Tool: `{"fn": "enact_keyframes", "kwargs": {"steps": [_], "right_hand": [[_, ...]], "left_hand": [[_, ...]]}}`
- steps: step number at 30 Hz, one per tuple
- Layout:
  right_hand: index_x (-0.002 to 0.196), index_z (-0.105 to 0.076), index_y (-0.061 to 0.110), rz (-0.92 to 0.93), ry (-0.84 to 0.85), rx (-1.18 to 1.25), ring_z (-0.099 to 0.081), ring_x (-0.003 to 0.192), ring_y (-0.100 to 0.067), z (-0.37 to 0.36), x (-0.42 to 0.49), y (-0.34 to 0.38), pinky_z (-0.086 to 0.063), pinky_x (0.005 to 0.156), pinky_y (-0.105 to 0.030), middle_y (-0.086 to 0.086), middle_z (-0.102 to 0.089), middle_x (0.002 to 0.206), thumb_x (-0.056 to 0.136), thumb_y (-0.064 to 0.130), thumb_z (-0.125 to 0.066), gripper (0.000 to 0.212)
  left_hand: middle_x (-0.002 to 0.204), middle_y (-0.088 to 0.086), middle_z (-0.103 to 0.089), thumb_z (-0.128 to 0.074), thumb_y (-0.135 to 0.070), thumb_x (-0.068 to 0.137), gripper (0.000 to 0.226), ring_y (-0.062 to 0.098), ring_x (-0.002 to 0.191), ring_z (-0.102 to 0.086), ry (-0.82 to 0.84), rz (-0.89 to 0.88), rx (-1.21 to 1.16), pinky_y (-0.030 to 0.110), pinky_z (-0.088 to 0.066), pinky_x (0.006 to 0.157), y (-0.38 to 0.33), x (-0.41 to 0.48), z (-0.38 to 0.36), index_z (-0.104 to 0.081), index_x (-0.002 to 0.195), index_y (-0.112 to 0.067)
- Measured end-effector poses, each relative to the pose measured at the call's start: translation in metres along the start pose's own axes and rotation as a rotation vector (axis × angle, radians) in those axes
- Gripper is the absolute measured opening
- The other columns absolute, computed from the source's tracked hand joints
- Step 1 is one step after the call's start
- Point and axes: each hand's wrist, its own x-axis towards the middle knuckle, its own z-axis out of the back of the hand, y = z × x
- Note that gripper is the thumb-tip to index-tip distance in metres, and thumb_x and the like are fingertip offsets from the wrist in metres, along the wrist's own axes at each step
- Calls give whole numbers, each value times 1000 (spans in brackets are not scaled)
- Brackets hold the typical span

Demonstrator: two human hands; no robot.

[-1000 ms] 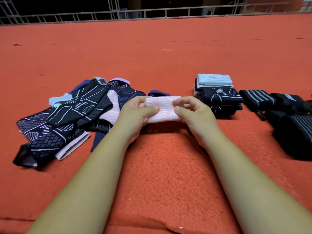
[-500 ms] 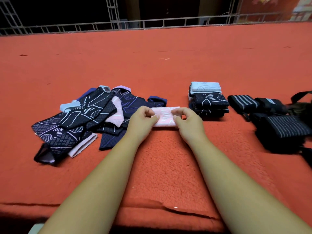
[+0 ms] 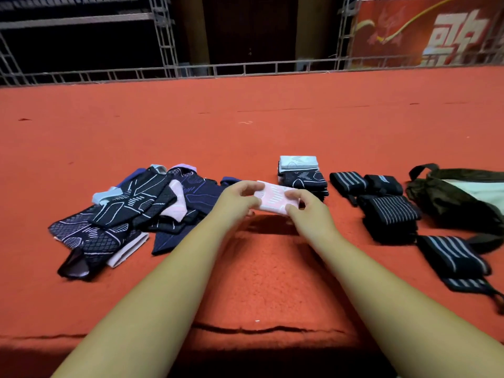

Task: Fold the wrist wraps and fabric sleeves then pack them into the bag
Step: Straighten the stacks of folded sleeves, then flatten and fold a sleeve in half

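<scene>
A folded pink fabric sleeve (image 3: 272, 199) is lifted a little above the red carpet, tilted, between both hands. My left hand (image 3: 237, 199) pinches its left end and my right hand (image 3: 306, 207) grips its right end. Just behind it stands a stack of folded sleeves (image 3: 301, 174), dark ones under a light blue one. To the left lies a loose pile of unfolded dark patterned sleeves (image 3: 128, 211). Black striped wrist wraps (image 3: 387, 211) lie to the right, with one more (image 3: 450, 255) nearer me. A dark open bag (image 3: 458, 197) sits at the far right.
Everything rests on a red carpeted platform (image 3: 259, 268) whose front edge runs just below my forearms. A metal truss railing (image 3: 245, 69) borders the far edge, with a red banner (image 3: 425, 31) behind it at the upper right.
Both hands have raised the folded pink sleeve off the carpet and carried it slightly right, towards the folded stack. The camera has tilted up, so the bag and banner show.
</scene>
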Motion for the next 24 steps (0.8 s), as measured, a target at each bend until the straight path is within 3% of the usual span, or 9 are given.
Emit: {"fn": "enact_keyframes", "kwargs": {"steps": [5, 8, 11, 14, 24], "right_hand": [[120, -75, 22, -58, -70, -114, -64, 117, -20, 39, 1, -16, -44, 95, -26, -1, -73, 123, 93, 10, -60, 32], [120, -76, 19, -101, -76, -201, -64, 120, -24, 53, -2, -33, -44, 102, -29, -5, -72, 126, 94, 9, -58, 33], [124, -76, 20, -88, -47, -304, -63, 121, -32, 56, -4, -56, -44, 106, -34, -10, -71, 126, 96, 11, -57, 34], [127, -76, 19, 23, -35, -414, -62, 118, -39, 50, -4, -72, -43, 107, -42, -15, -71, 123, 100, 11, -58, 33], [139, -68, 33, 25, -82, -578, -50, 117, -32, 35, -5, -81, -47, 102, -44, -2, -65, 132, 107, 21, -48, 39]], "left_hand": [[105, -1, -73, -73, -1, 87, 36, 14, 83, -66, 60, -17, 86, 28, -54, 70, -3, 5, -44, -75, 115, -24], [108, 3, -72, -72, -2, 89, 35, 18, 79, -65, 91, 1, 146, 30, -57, 67, 7, 6, -75, -73, 118, -23], [121, 2, -73, -72, -7, 89, 40, 17, 87, -67, 83, -28, 270, 33, -58, 83, 20, 8, -94, -73, 126, -23], [123, -3, -72, -72, -10, 90, 41, 15, 103, -67, 27, -60, 368, 24, -49, 95, 30, 6, -103, -71, 130, -20], [131, 4, -72, -77, -20, 93, 46, 23, 113, -67, -34, -137, 484, 31, -48, 103, 46, 12, -106, -70, 138, -17]]}}
